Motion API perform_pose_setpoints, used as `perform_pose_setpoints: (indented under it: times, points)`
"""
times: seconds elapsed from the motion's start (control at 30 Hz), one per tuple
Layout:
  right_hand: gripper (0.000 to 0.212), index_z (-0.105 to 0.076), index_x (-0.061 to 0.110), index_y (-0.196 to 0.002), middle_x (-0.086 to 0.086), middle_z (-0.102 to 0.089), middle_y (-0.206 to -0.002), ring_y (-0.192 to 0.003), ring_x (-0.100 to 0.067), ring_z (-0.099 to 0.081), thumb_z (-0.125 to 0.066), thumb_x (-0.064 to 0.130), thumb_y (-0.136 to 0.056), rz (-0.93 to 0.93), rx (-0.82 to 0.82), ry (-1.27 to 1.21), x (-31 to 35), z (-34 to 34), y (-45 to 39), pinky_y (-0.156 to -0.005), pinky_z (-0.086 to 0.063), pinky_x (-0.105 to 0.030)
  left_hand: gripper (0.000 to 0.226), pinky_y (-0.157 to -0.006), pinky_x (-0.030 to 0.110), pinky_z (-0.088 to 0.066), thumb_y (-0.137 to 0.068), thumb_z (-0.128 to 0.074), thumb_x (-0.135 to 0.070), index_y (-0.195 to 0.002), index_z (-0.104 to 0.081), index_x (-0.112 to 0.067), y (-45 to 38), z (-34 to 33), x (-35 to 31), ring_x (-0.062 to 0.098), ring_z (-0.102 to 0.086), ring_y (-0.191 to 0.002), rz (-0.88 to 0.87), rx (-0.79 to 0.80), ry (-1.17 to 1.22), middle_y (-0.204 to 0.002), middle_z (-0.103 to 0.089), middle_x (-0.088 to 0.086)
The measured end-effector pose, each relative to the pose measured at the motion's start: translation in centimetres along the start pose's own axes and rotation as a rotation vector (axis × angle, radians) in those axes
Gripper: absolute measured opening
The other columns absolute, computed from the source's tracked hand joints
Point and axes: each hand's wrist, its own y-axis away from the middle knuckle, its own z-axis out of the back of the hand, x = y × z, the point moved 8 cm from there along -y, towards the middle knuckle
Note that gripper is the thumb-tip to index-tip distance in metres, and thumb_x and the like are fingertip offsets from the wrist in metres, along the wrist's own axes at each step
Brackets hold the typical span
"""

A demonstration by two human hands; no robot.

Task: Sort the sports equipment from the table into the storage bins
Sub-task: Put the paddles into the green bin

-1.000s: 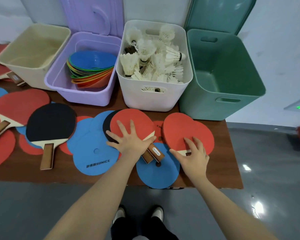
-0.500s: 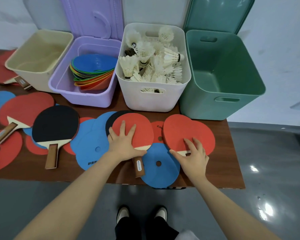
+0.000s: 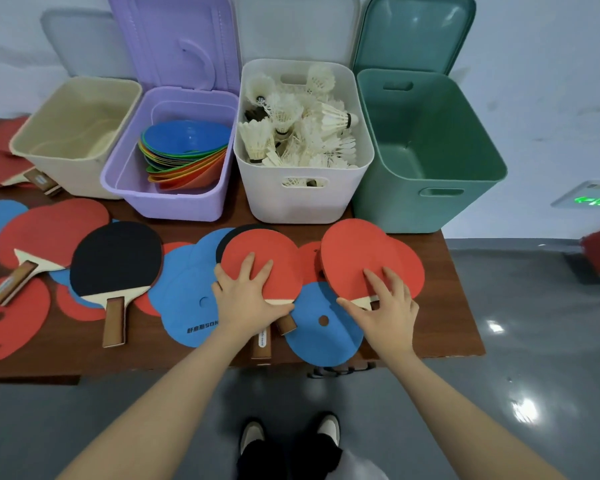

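Two stacked paddles lie at the table's middle, the top one red (image 3: 264, 261) over a black-edged one. My left hand (image 3: 246, 299) rests flat on the red face, and both wooden handles (image 3: 261, 341) stick out below my palm. Another red paddle (image 3: 354, 254) lies to the right, over a second red one. My right hand (image 3: 387, 306) touches it near the neck with spread fingers, covering its handle. A black paddle (image 3: 115, 258) and a further red paddle (image 3: 49, 233) lie to the left. Blue discs (image 3: 319, 327) and red discs (image 3: 11, 320) lie under and around them.
Four bins stand along the table's back: a beige bin (image 3: 66, 174), a purple bin (image 3: 174, 202) with stacked coloured cones, a white bin (image 3: 302, 202) full of shuttlecocks, and a green bin (image 3: 413, 209) with nothing in it. The table's front edge (image 3: 153, 365) is near my feet.
My left hand has slid back on the red paddle and turned the stacked paddles, so their handles now point toward me. My right hand has stayed on the right paddle.
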Motion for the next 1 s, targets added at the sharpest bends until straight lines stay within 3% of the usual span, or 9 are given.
perform_pose_setpoints:
  times: [0.13,0.23,0.33,0.53,0.7,0.8,0.87,1.0]
  points:
    - [0.073,-0.054,0.032,-0.126,-0.004,-0.040,-0.142,-0.130,-0.036,-0.035,-0.056,0.074,-0.066,0.109,-0.109,0.034,2.2,2.1,0.9,-0.095,-0.034,-0.056,0.093,-0.101,0.059,-0.024,-0.056,-0.046,-0.082,-0.139,-0.036,-0.040,1.1,3.5,-0.3,0.046,-0.009,-0.132,-0.164,-0.161,0.037,-0.151,-0.024,-0.004]
    - [0.072,-0.055,0.032,-0.126,-0.003,-0.040,-0.142,-0.130,-0.034,-0.037,-0.056,0.073,-0.067,0.156,-0.201,0.051,4.1,4.3,1.1,-0.095,-0.034,-0.053,0.089,-0.095,0.061,-0.031,-0.055,-0.050,-0.079,-0.133,-0.048,-0.035,1.5,6.5,-0.7,0.049,-0.019,-0.129,-0.284,-0.314,0.106,-0.145,-0.036,-0.001]
    - [0.071,-0.057,0.031,-0.124,-0.003,-0.041,-0.141,-0.130,-0.032,-0.038,-0.057,0.072,-0.066,0.170,-0.302,0.036,5.8,6.9,0.7,-0.096,-0.033,-0.050,0.088,-0.095,0.061,-0.030,-0.054,-0.058,-0.076,-0.132,-0.049,-0.035,1.2,9.2,-1.5,0.048,-0.020,-0.129,-0.336,-0.412,0.143,-0.145,-0.036,-0.002]
    - [0.070,-0.058,0.032,-0.123,-0.003,-0.042,-0.141,-0.129,-0.030,-0.039,-0.060,0.070,-0.065,0.173,-0.405,0.028,8.0,11.7,-4.0,-0.095,-0.034,-0.049,0.091,-0.096,0.064,-0.029,-0.051,-0.054,-0.077,-0.130,-0.050,-0.033,-2.0,15.5,-4.6,0.050,-0.019,-0.129,-0.374,-0.534,0.197,-0.144,-0.036,-0.002]
    - [0.070,-0.060,0.031,-0.121,-0.005,-0.044,-0.139,-0.126,-0.035,-0.040,-0.057,0.072,-0.063,0.212,-0.445,0.039,8.7,15.0,-11.2,-0.094,-0.035,-0.050,0.092,-0.101,0.061,-0.027,-0.051,-0.056,-0.078,-0.133,-0.045,-0.037,-6.7,19.7,-8.8,0.045,-0.014,-0.132,-0.359,-0.539,0.168,-0.148,-0.029,-0.005]
    - [0.068,-0.060,0.032,-0.120,-0.005,-0.044,-0.139,-0.127,-0.035,-0.038,-0.070,0.065,-0.062,0.187,-0.436,0.028,7.8,16.1,-16.2,-0.095,-0.033,-0.051,0.094,-0.109,0.059,-0.017,-0.055,-0.044,-0.085,-0.137,-0.036,-0.040,-10.1,21.4,-11.8,0.041,-0.005,-0.135,-0.354,-0.503,0.150,-0.150,-0.020,-0.008]
    - [0.067,-0.058,0.033,-0.122,-0.003,-0.042,-0.140,-0.128,-0.033,-0.037,-0.072,0.063,-0.063,0.147,-0.424,0.024,6.8,16.6,-19.3,-0.098,-0.032,-0.051,0.092,-0.110,0.057,-0.012,-0.060,-0.049,-0.083,-0.139,-0.031,-0.040,-12.3,22.4,-13.6,0.039,-0.002,-0.136,-0.355,-0.499,0.130,-0.151,-0.016,-0.008]
    - [0.070,-0.054,0.035,-0.125,-0.002,-0.039,-0.142,-0.128,-0.034,-0.035,-0.065,0.069,-0.064,0.102,-0.264,0.111,4.3,15.0,-25.2,-0.101,-0.030,-0.050,0.090,-0.109,0.056,-0.012,-0.061,-0.054,-0.080,-0.139,-0.030,-0.042,-16.6,22.7,-15.6,0.038,-0.001,-0.136,-0.311,-0.495,0.118,-0.151,-0.016,-0.009]
